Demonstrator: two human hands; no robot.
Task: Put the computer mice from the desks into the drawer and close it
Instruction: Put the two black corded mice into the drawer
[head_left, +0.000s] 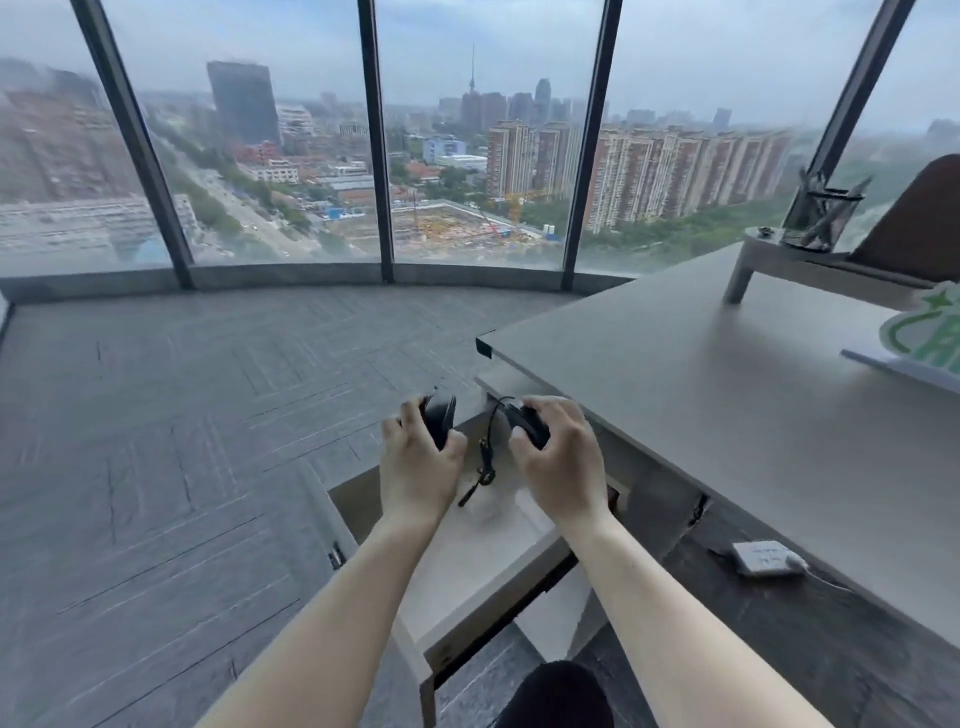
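Two mice (439, 415) (530, 423), one per hand (418, 462) (558, 467), above one open drawer (488, 551).

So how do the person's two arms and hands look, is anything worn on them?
Both forearms are bare up to the picture's lower edge: no sleeves show. The left hand and right hand wear no gloves, and no watch, ring or bracelet can be seen on either wrist or the visible fingers.
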